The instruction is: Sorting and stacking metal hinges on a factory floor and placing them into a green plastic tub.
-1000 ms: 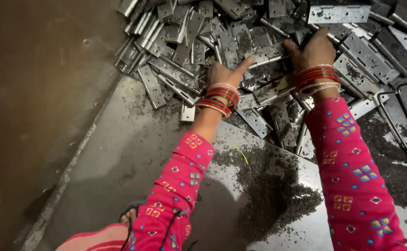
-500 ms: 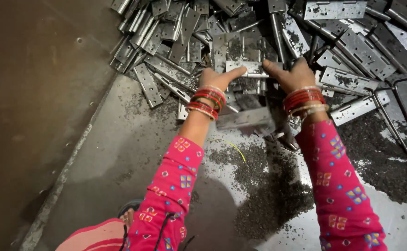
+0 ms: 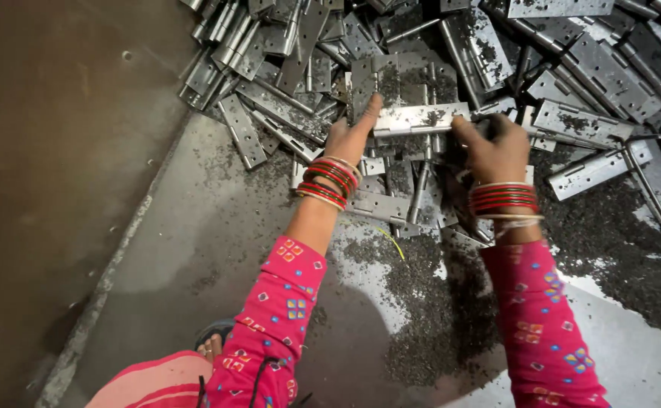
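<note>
- Left hand point(image 3: 349, 138) grips the left end of a flat grey metal hinge plate point(image 3: 420, 119), fingers closed on it.
- Right hand point(image 3: 494, 147) closes on the right end of the same plate.
- Plate is held level, just above the big pile of grey metal hinges point(image 3: 572, 68) at the far side.
- Dark metal filings point(image 3: 429, 302) lie on the steel sheet point(image 3: 633, 355), near the pink patterned sleeves point(image 3: 281, 317).

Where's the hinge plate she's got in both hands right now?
In the head view, upper centre: the hinge plate lies level between the left hand and right hand, above the hinge pile.
</note>
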